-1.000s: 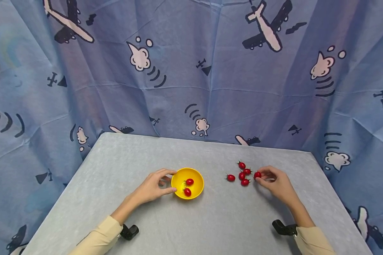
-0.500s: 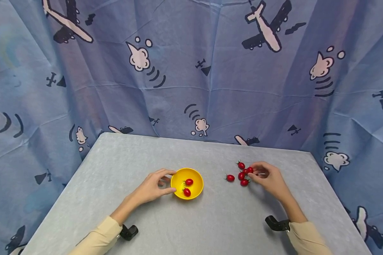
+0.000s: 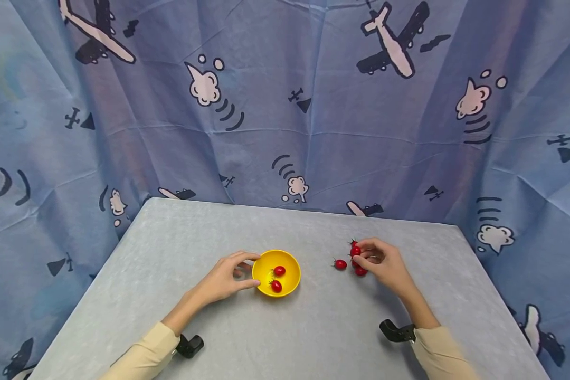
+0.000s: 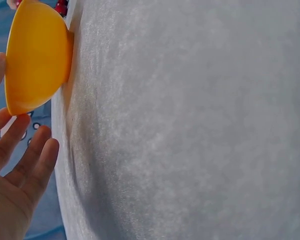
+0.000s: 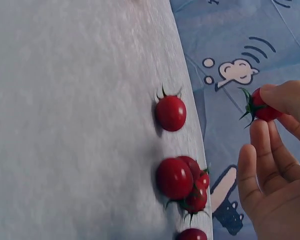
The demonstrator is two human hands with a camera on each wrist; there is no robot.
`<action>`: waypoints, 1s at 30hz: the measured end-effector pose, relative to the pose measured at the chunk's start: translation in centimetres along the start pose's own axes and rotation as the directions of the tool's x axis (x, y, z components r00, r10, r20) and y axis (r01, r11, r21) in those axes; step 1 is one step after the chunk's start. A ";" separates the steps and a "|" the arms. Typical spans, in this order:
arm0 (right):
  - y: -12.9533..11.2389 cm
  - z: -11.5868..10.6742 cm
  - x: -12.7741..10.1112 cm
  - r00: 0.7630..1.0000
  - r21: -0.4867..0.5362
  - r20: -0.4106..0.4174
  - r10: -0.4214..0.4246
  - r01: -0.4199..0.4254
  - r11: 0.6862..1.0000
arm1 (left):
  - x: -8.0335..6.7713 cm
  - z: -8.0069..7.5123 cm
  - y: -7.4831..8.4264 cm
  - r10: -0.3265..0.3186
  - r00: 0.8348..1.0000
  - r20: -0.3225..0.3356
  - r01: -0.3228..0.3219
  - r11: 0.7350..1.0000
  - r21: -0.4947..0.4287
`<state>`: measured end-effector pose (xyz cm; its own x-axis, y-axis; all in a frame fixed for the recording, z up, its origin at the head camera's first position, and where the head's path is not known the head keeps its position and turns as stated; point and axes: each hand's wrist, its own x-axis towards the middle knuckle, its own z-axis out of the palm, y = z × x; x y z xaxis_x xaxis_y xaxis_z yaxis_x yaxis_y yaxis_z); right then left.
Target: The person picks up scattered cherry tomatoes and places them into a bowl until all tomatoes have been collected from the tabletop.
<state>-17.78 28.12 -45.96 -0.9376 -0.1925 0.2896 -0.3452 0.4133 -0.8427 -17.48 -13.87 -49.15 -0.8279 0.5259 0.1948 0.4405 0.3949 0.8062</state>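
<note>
A yellow bowl (image 3: 292, 285) stands on the table with two cherry tomatoes, one tomato (image 3: 279, 271) behind the other (image 3: 276, 286). My left hand (image 3: 223, 277) touches the bowl's left rim with thumb and index fingertips; in the left wrist view its other fingers (image 4: 42, 160) are extended below the bowl. My right hand (image 3: 386, 264) pinches a cherry tomato (image 5: 264, 106) between thumb and fingers, lifted off the table, its green stem end pointing away from the palm. Beneath it lie several more cherry tomatoes (image 5: 174, 178), partly hidden by the hand in the head view. One tomato (image 3: 340, 265) lies apart to the left.
The pale grey table (image 3: 195, 227) runs back to a blue curtain (image 3: 266, 105) printed with airplanes and clouds. Black wrist cameras sit on both wrists, the left camera (image 3: 190, 347) and the right camera (image 3: 396, 331). Bare tabletop lies between bowl and tomatoes.
My right hand has moved left with the pinched tomato, from right of the loose tomatoes to over them. The left hand and bowl hold their place; the view has shifted slightly.
</note>
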 end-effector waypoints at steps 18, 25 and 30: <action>-0.7 3.6 1.3 0.999 0.096 0.047 -0.025 0.020 0.995 | 0.1 0.1 -0.4 0.008 1.000 -0.008 -0.008 1.000 0.004; -2.4 4.9 1.6 0.995 0.086 0.090 -0.033 0.025 0.996 | 0.1 0.1 -0.3 0.008 1.000 -0.012 -0.008 1.000 0.007; -5.3 5.6 1.7 0.992 0.088 0.127 -0.012 0.001 0.996 | 0.0 0.1 -0.3 -0.002 1.000 -0.009 0.002 1.000 0.001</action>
<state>-17.29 20.60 -43.54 -0.9202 -0.3093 0.2400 -0.3412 0.3330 -0.8790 -17.58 -13.90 -49.45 -0.8318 0.5186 0.1979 0.4391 0.3967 0.8061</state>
